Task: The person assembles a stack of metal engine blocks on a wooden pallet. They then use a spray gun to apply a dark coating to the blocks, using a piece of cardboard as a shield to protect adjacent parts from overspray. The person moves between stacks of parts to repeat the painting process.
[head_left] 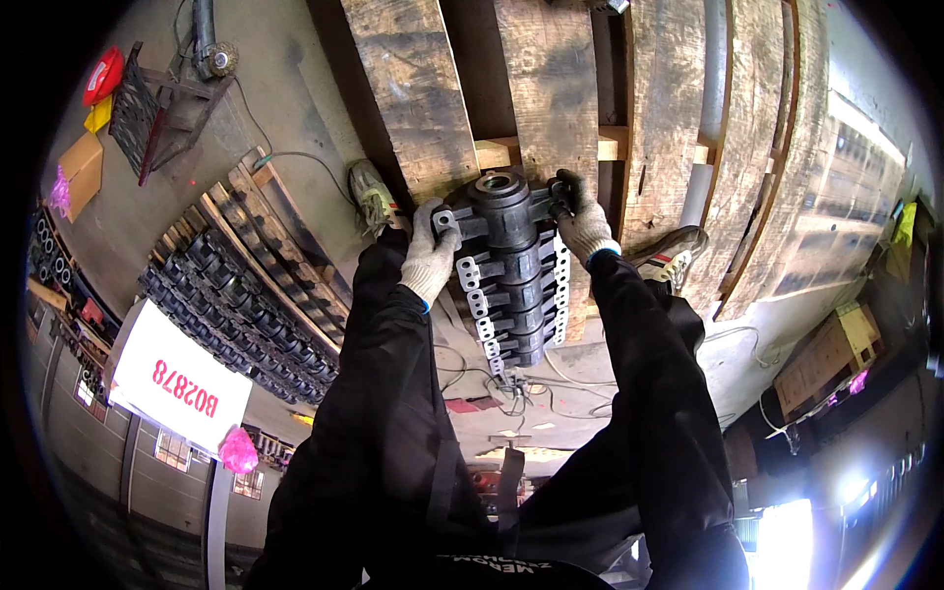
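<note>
Blk part point(502, 218) btwn L hand point(430, 256) & R hand point(586, 222) (both gloved), each gripping a side arm point(473, 227).

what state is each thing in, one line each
end metal part: held at both sides, round hole showing
left hand: gloved, closed on its left side
right hand: gloved, closed on its right side
row of metal parts: lined up
slatted pallet: stained
pink bag: crumpled
brush tool: can't tell if running
</note>
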